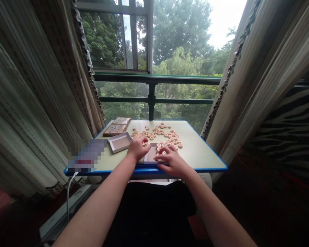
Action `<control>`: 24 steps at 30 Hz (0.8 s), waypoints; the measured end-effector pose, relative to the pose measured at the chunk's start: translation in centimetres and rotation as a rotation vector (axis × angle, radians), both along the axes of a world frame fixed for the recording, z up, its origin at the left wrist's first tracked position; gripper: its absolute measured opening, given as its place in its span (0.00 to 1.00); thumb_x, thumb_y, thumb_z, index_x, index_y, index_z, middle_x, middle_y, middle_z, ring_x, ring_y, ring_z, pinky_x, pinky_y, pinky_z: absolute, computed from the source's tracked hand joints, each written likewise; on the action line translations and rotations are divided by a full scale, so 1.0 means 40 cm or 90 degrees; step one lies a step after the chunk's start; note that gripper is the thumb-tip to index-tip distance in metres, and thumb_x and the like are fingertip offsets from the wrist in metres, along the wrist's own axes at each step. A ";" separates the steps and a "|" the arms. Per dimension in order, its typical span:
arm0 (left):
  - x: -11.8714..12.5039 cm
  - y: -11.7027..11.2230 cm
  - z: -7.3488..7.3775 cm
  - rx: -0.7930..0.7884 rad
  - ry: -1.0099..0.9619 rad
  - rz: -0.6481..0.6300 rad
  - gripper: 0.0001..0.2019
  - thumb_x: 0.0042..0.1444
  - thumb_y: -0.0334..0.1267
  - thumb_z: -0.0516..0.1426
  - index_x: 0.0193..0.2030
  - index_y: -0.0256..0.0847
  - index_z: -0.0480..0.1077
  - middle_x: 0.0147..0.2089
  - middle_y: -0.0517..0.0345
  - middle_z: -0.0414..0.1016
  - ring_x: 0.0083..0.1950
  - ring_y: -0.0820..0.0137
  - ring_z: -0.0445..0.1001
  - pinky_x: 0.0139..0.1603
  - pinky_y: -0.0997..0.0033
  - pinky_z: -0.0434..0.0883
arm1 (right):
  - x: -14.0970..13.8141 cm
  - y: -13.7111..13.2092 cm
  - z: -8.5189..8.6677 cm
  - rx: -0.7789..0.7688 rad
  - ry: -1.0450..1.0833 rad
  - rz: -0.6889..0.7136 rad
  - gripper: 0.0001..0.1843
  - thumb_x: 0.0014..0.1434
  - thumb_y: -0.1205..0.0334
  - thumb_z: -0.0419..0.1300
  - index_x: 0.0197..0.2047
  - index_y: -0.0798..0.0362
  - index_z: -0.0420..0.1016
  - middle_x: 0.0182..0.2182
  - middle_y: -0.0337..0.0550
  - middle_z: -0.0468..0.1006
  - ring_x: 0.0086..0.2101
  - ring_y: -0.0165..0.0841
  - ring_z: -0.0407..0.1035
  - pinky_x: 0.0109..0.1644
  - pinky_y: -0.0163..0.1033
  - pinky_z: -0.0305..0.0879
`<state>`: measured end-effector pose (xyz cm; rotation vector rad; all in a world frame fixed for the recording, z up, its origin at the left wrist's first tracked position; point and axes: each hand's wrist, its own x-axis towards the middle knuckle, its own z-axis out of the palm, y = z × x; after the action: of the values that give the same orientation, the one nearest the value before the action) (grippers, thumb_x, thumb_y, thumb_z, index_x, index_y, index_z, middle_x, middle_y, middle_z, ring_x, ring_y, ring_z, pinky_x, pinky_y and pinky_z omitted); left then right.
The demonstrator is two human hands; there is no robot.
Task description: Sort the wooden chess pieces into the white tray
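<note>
Round wooden Chinese chess pieces (158, 132) lie scattered over the far middle of the small table. A shallow open box (149, 155) sits at the table's near edge, with several pieces (159, 145) grouped in its right part. At the box's left rim, my left hand (137, 148) is curled, its fingertips closed on a chess piece (143, 144). My right hand (173, 160) reaches over the box's right side, fingers bent and apart, thumb near the front rim. It hides part of the box and some pieces there; no piece shows between its fingers.
A shallow tray-like lid (120, 142) lies left of my left hand. Behind it is a folded wooden board (117, 127). A blurred flat device (87, 156) with a white cable (68, 195) rests on the table's left corner. Curtains flank the window and green railing (154, 79).
</note>
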<state>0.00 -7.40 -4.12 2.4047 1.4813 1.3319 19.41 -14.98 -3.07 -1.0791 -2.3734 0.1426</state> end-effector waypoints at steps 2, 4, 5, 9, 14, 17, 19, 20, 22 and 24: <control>0.000 0.001 -0.001 -0.001 0.007 0.010 0.03 0.46 0.35 0.56 0.28 0.39 0.68 0.33 0.53 0.72 0.41 0.62 0.70 0.48 0.60 0.68 | -0.001 -0.001 0.001 -0.004 0.006 0.001 0.12 0.53 0.61 0.60 0.43 0.45 0.78 0.43 0.43 0.70 0.45 0.38 0.56 0.53 0.47 0.53; -0.001 0.002 -0.002 -0.004 0.012 0.016 0.03 0.47 0.36 0.56 0.28 0.39 0.69 0.33 0.53 0.72 0.40 0.63 0.70 0.47 0.60 0.68 | 0.000 0.000 0.001 -0.008 0.014 -0.001 0.11 0.54 0.61 0.60 0.42 0.45 0.78 0.42 0.43 0.70 0.45 0.38 0.56 0.53 0.47 0.54; -0.001 0.003 -0.003 -0.007 0.014 0.018 0.04 0.47 0.36 0.55 0.28 0.39 0.69 0.33 0.53 0.72 0.39 0.63 0.70 0.47 0.61 0.68 | 0.000 0.000 0.001 -0.010 0.018 -0.004 0.11 0.54 0.61 0.60 0.41 0.46 0.79 0.42 0.43 0.70 0.45 0.38 0.56 0.53 0.47 0.54; -0.002 0.008 -0.006 -0.010 0.011 0.013 0.03 0.47 0.36 0.55 0.28 0.40 0.69 0.33 0.54 0.72 0.38 0.64 0.70 0.45 0.62 0.69 | 0.003 0.003 0.001 -0.018 0.030 -0.014 0.09 0.55 0.59 0.59 0.39 0.47 0.79 0.42 0.44 0.70 0.45 0.39 0.56 0.53 0.48 0.54; -0.003 0.010 -0.007 0.002 0.005 0.004 0.03 0.46 0.35 0.55 0.27 0.40 0.68 0.32 0.55 0.72 0.38 0.65 0.69 0.44 0.63 0.68 | 0.007 0.006 -0.001 -0.027 0.036 -0.026 0.11 0.55 0.57 0.60 0.41 0.46 0.78 0.42 0.44 0.70 0.46 0.39 0.56 0.54 0.49 0.53; -0.003 0.009 -0.006 -0.001 0.005 -0.007 0.03 0.46 0.35 0.55 0.27 0.40 0.69 0.31 0.55 0.71 0.37 0.65 0.69 0.43 0.64 0.68 | 0.008 0.008 -0.002 -0.036 0.034 -0.028 0.10 0.54 0.56 0.61 0.39 0.46 0.79 0.41 0.44 0.70 0.45 0.39 0.56 0.53 0.49 0.53; -0.004 0.008 -0.007 -0.001 0.002 -0.015 0.03 0.46 0.35 0.55 0.27 0.40 0.69 0.31 0.55 0.71 0.36 0.66 0.69 0.42 0.64 0.69 | 0.008 0.010 -0.003 -0.037 0.035 -0.032 0.09 0.53 0.56 0.61 0.38 0.47 0.79 0.41 0.44 0.70 0.44 0.39 0.56 0.54 0.49 0.53; -0.005 0.008 -0.007 0.000 -0.001 -0.017 0.03 0.46 0.35 0.55 0.27 0.40 0.69 0.31 0.55 0.71 0.36 0.66 0.69 0.42 0.64 0.69 | 0.009 0.010 -0.003 -0.037 0.036 -0.035 0.09 0.53 0.56 0.61 0.37 0.47 0.79 0.41 0.44 0.69 0.44 0.38 0.56 0.54 0.49 0.53; -0.005 0.007 -0.007 0.003 -0.005 -0.017 0.03 0.46 0.35 0.55 0.27 0.40 0.69 0.31 0.56 0.71 0.36 0.66 0.69 0.42 0.64 0.68 | 0.010 0.010 -0.003 -0.042 0.046 -0.041 0.09 0.53 0.55 0.62 0.36 0.47 0.79 0.41 0.43 0.69 0.44 0.38 0.56 0.54 0.49 0.52; -0.004 0.004 -0.007 0.003 -0.008 -0.021 0.03 0.46 0.35 0.55 0.27 0.40 0.69 0.31 0.56 0.71 0.36 0.66 0.69 0.42 0.64 0.68 | 0.011 0.009 -0.001 -0.050 0.065 -0.042 0.09 0.52 0.55 0.62 0.37 0.47 0.79 0.41 0.43 0.69 0.45 0.38 0.56 0.54 0.48 0.52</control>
<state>-0.17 -7.24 -4.38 2.4082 1.4320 1.3421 19.86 -14.62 -3.09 -1.1564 -2.2554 0.2632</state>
